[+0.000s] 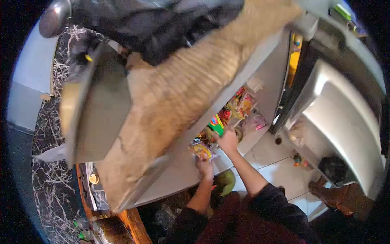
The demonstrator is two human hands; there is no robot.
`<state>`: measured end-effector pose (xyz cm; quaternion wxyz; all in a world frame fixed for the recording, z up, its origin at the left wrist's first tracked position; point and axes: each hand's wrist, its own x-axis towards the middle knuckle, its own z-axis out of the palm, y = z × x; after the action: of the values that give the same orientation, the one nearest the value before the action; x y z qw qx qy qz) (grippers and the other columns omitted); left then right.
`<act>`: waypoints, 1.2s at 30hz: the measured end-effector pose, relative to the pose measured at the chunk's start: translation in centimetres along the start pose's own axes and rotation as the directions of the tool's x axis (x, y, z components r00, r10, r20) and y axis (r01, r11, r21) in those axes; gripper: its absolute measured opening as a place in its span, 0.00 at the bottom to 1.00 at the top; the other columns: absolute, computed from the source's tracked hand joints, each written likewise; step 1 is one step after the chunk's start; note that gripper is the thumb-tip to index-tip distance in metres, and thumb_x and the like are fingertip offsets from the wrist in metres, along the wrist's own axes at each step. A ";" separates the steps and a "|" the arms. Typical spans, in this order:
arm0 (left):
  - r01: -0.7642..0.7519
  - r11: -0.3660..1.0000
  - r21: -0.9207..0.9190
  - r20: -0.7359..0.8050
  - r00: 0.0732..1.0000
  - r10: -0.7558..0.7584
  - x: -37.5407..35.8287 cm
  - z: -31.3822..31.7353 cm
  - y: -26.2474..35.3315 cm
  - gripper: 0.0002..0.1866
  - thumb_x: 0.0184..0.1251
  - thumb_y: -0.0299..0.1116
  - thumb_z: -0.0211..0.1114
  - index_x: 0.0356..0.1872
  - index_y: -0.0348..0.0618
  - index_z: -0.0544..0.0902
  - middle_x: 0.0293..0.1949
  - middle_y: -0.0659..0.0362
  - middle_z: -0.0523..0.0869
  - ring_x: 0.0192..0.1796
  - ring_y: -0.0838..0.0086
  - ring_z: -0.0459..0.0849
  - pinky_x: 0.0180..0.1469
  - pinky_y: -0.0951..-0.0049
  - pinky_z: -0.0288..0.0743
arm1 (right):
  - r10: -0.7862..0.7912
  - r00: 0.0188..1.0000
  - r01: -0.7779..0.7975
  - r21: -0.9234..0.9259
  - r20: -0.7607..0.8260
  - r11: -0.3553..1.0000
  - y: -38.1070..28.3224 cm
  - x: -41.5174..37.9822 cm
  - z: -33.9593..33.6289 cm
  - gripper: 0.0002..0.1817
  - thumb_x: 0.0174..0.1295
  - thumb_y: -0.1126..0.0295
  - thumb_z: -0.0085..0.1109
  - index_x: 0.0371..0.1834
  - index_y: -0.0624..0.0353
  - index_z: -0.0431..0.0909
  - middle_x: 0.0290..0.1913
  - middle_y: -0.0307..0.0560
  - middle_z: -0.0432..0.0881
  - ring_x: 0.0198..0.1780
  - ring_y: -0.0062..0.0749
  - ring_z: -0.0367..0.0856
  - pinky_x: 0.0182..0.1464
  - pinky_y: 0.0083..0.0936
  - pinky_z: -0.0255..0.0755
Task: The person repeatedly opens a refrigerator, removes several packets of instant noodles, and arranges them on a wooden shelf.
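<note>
Both hands reach down among small colourful packets on a pale surface below a large sheet of brown paper or cardboard. My left hand is closed on the edge of a yellow packet. Higher and to the right, my right hand is closed on a green packet with a red and blue print. A clear and pink plastic bag lies just to its right. Motion blur hides the fingertips.
Black plastic lies at the top. A grey panel stands tilted at the left, beside a black-and-white marbled surface. At the right is a white curved furniture piece over the tiled floor. Bottles are at the lower left.
</note>
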<state>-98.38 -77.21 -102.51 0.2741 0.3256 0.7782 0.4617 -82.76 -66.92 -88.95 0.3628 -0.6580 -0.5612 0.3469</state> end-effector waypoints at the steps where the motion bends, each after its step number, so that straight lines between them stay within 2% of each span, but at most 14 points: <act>1: -0.049 0.989 -0.137 -0.006 0.999 0.049 -3.3 -0.8 4.0 0.17 0.60 0.33 0.57 0.48 0.36 0.70 0.40 0.54 0.77 0.41 0.67 0.76 0.40 0.66 0.74 | -0.067 0.997 0.068 0.033 -0.046 0.997 0.9 -1.1 -1.9 0.27 0.41 0.53 0.65 0.38 0.65 0.72 0.36 0.61 0.75 0.32 0.55 0.76 0.34 0.39 0.71; 2: -0.097 0.958 -0.271 -0.013 0.995 0.097 -6.6 -1.7 8.2 0.15 0.62 0.35 0.56 0.44 0.35 0.74 0.37 0.56 0.78 0.40 0.69 0.76 0.39 0.67 0.74 | -0.029 0.998 0.023 0.106 0.048 0.994 0.4 -2.5 -5.3 0.27 0.43 0.52 0.64 0.37 0.64 0.73 0.36 0.60 0.76 0.33 0.53 0.77 0.36 0.38 0.71; 5: 0.306 0.879 -0.364 0.166 0.951 -0.263 -14.3 -4.9 17.0 0.17 0.65 0.38 0.53 0.48 0.37 0.73 0.41 0.59 0.76 0.42 0.71 0.76 0.39 0.64 0.76 | 0.033 0.951 -0.109 0.233 0.308 0.966 -0.8 -6.1 -16.2 0.25 0.45 0.55 0.64 0.38 0.65 0.73 0.33 0.56 0.79 0.35 0.44 0.79 0.39 0.32 0.70; 7: 0.341 0.829 -0.443 0.337 0.920 -0.199 -17.8 -7.4 19.9 0.18 0.66 0.37 0.51 0.52 0.38 0.70 0.44 0.58 0.76 0.44 0.69 0.76 0.44 0.61 0.76 | -0.042 0.955 -0.029 0.234 0.293 0.972 -4.9 -8.9 -25.7 0.25 0.45 0.58 0.65 0.41 0.65 0.73 0.36 0.57 0.79 0.36 0.37 0.79 0.42 0.30 0.70; 11: 0.404 0.723 -0.560 0.554 0.832 -0.036 -21.7 -11.6 26.0 0.16 0.66 0.34 0.48 0.52 0.39 0.68 0.47 0.55 0.76 0.48 0.66 0.77 0.48 0.60 0.74 | -0.192 0.981 0.183 0.196 0.025 0.963 -14.3 -14.9 -42.5 0.25 0.46 0.61 0.65 0.44 0.66 0.71 0.34 0.49 0.80 0.36 0.28 0.77 0.42 0.27 0.70; 13: 0.470 0.534 -0.703 0.630 0.759 0.161 -23.6 -13.1 30.9 0.18 0.67 0.34 0.43 0.55 0.40 0.64 0.50 0.53 0.75 0.49 0.63 0.77 0.48 0.61 0.74 | -0.278 0.938 0.300 0.086 -0.209 0.950 -15.3 -16.2 -48.8 0.24 0.47 0.63 0.64 0.45 0.66 0.71 0.33 0.46 0.79 0.35 0.24 0.75 0.41 0.24 0.70; 15: 0.502 0.418 -0.757 0.614 0.766 0.190 -25.0 -13.7 35.4 0.22 0.66 0.39 0.42 0.59 0.41 0.61 0.55 0.53 0.71 0.54 0.64 0.73 0.55 0.60 0.68 | -0.162 0.937 0.164 -0.021 -0.309 0.986 -15.0 -17.4 -54.1 0.22 0.50 0.66 0.61 0.46 0.66 0.71 0.38 0.45 0.78 0.38 0.26 0.74 0.45 0.24 0.67; 16: 0.544 0.375 -0.751 0.648 0.717 0.256 -25.0 -13.7 36.2 0.23 0.65 0.40 0.43 0.59 0.42 0.62 0.56 0.55 0.71 0.56 0.64 0.71 0.57 0.59 0.65 | -0.161 0.932 0.218 0.148 -0.326 0.965 -12.8 -17.4 -55.7 0.22 0.50 0.66 0.61 0.46 0.66 0.70 0.36 0.43 0.78 0.36 0.24 0.73 0.42 0.23 0.68; 19: 0.660 0.233 -0.714 0.692 0.615 0.379 -25.5 -13.3 39.3 0.23 0.65 0.43 0.42 0.59 0.45 0.63 0.55 0.55 0.72 0.55 0.64 0.72 0.56 0.58 0.66 | -0.098 0.972 0.167 0.336 -0.212 0.927 -8.2 -18.0 -56.9 0.22 0.51 0.70 0.59 0.50 0.64 0.68 0.39 0.39 0.76 0.39 0.21 0.72 0.43 0.19 0.66; 21: 0.659 0.143 -0.738 0.656 0.652 0.380 -26.7 -12.4 41.8 0.22 0.65 0.41 0.42 0.57 0.41 0.64 0.53 0.55 0.74 0.54 0.66 0.74 0.56 0.61 0.66 | -0.176 0.958 0.259 0.425 -0.226 0.867 -8.4 -19.1 -55.4 0.21 0.52 0.70 0.59 0.49 0.63 0.68 0.40 0.39 0.76 0.41 0.21 0.72 0.45 0.20 0.66; 25: 0.710 0.141 -0.690 0.689 0.585 0.428 -27.3 -9.6 40.4 0.22 0.62 0.41 0.49 0.55 0.41 0.68 0.50 0.56 0.76 0.53 0.68 0.74 0.56 0.60 0.66 | -0.031 0.999 0.050 0.645 -0.040 0.763 -9.6 -22.1 -51.7 0.19 0.51 0.70 0.59 0.47 0.63 0.70 0.40 0.40 0.76 0.42 0.22 0.72 0.46 0.22 0.67; 31: 0.699 0.067 -0.712 0.576 0.527 0.625 -27.8 -11.8 41.0 0.21 0.56 0.36 0.51 0.50 0.37 0.71 0.46 0.54 0.78 0.49 0.64 0.77 0.52 0.60 0.69 | -0.274 0.938 0.157 0.445 0.212 0.882 -14.8 -26.7 -44.1 0.21 0.53 0.63 0.61 0.47 0.62 0.69 0.39 0.42 0.77 0.41 0.22 0.73 0.45 0.23 0.68; 33: 0.527 0.169 -0.833 0.537 0.696 0.477 -26.8 -14.1 40.8 0.22 0.54 0.37 0.52 0.50 0.37 0.71 0.46 0.54 0.78 0.48 0.64 0.77 0.51 0.60 0.70 | -0.294 0.930 0.177 0.431 0.222 0.885 -16.5 -27.0 -40.6 0.23 0.53 0.60 0.61 0.48 0.62 0.68 0.39 0.43 0.77 0.41 0.23 0.73 0.46 0.23 0.67; 36: 0.440 0.091 -0.893 0.428 0.769 0.475 -26.7 -18.6 43.9 0.21 0.55 0.37 0.53 0.50 0.41 0.72 0.47 0.54 0.78 0.48 0.65 0.77 0.50 0.61 0.70 | -0.253 0.922 0.043 0.571 0.294 0.820 -17.9 -26.0 -35.5 0.24 0.55 0.60 0.59 0.50 0.63 0.66 0.41 0.43 0.76 0.42 0.22 0.72 0.47 0.22 0.66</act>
<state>-83.72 -91.65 -51.87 0.6573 0.1957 0.1019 0.7206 -64.17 -93.93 -54.48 0.4558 -0.4040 -0.5431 0.5780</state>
